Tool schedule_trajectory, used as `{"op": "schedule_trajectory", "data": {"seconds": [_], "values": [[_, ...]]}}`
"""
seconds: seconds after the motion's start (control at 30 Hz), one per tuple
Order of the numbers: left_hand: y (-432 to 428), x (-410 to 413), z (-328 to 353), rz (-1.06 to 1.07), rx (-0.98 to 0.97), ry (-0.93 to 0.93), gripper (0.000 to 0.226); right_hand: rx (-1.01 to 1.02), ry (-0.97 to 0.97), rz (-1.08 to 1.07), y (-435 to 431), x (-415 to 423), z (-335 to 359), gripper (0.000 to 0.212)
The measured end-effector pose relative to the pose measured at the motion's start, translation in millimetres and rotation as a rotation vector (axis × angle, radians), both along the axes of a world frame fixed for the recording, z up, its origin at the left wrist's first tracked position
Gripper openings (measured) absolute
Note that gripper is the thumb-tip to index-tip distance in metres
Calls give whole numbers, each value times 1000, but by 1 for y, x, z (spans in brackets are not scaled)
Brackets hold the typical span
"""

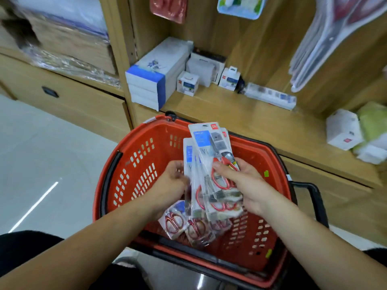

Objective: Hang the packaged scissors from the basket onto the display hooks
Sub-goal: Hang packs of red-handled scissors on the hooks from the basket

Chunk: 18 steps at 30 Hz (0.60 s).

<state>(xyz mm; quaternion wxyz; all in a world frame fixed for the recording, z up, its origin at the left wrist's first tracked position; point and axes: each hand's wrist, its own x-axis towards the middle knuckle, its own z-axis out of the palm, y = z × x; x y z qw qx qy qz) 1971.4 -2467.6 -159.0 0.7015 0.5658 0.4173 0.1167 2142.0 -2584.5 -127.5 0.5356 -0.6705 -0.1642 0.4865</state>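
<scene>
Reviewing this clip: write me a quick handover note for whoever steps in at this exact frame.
Left hand: grips the left edge of the fanned scissor packs.
Right hand: holds the same bunch, thumb across the top pack.
Position: the bunch is held above the red basket; the remaining packs lie inside it.
Done: one bunch is out of the basket and in hand, not yet hung.
Left: hang the bunch on the display hooks, then the remaining packs. No bare hook is clearly visible in this view.
</scene>
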Motion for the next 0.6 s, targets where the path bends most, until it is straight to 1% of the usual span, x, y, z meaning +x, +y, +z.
{"op": "schedule_trajectory", "data": {"seconds": [0.03, 0.1, 0.2, 0.27, 0.33, 0.4, 0.53, 0.6], "values": [[-4, 0, 9, 40, -15, -49, 37, 26, 10, -23, -3, 0, 13, 48], [-10, 2, 30, 97, -98, -163, 32, 83, 21, -32, -8, 0, 38, 46], [-20, 8, 72, 81, -182, -333, 25, 150, -7, -29, -13, 2, 76, 57], [-28, 17, 102, 66, -161, -395, 19, 203, -68, -41, -16, 4, 102, 66], [-35, 29, 133, 89, -116, -451, 15, 283, -127, -57, -19, 7, 129, 66], [-41, 42, 167, 136, -72, -520, 11, 367, -166, -117, -23, 10, 154, 59], [-50, 73, 221, 231, -4, -668, 15, 477, -188, -245, -34, 20, 191, 48], [-54, 88, 236, 238, 36, -695, 14, 511, -205, -306, -41, 30, 204, 43]]}}
